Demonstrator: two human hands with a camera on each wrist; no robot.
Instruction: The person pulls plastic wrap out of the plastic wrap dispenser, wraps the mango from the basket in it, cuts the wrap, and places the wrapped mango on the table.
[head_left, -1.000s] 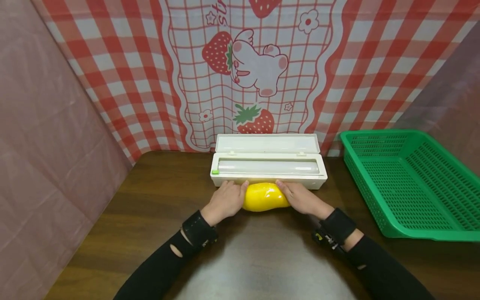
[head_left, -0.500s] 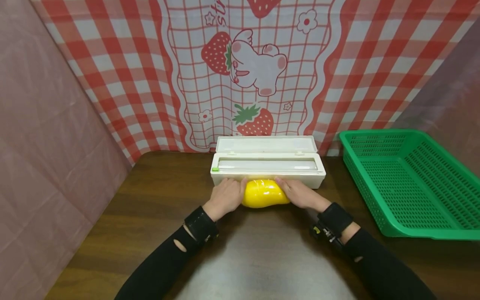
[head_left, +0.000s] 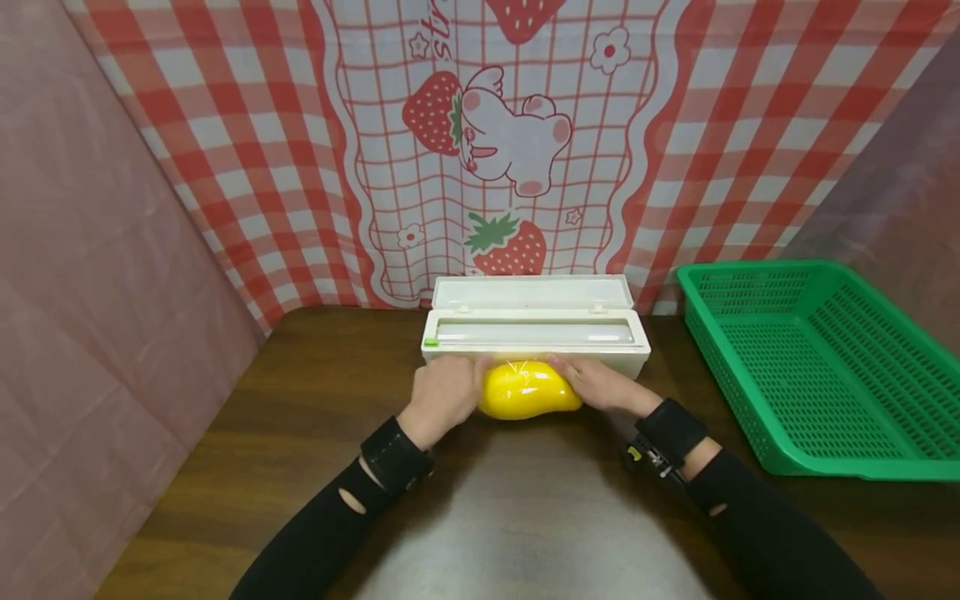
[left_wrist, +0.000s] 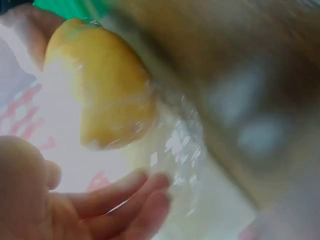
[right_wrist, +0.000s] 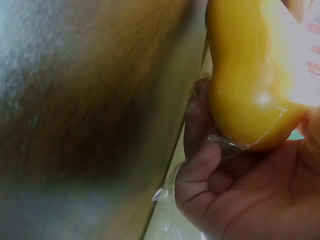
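Note:
A glossy yellow mango (head_left: 528, 390) wrapped in clear cling film is held up in front of the white cling film dispenser (head_left: 534, 333). My right hand (head_left: 609, 390) grips its right end, with fingers curled around the end and the film in the right wrist view. At the other end is my left hand (head_left: 446, 396). In the left wrist view its loosely bent fingers (left_wrist: 120, 207) are apart from the mango, their tips beside loose, crinkled film (left_wrist: 182, 155). The dispenser's lid (head_left: 532, 292) stands up, and a clear roll shows in its window.
A green plastic basket (head_left: 776, 417) stands on the right of the brown wooden table (head_left: 300, 467). Behind the dispenser hangs a red-and-white checked cloth (head_left: 255, 167) with strawberry prints. A pink cloth (head_left: 97, 275) covers the left side.
My left hand has shifted a little left and turned at the mango's left end. My right hand keeps its grip, and the mango stays in nearly the same place.

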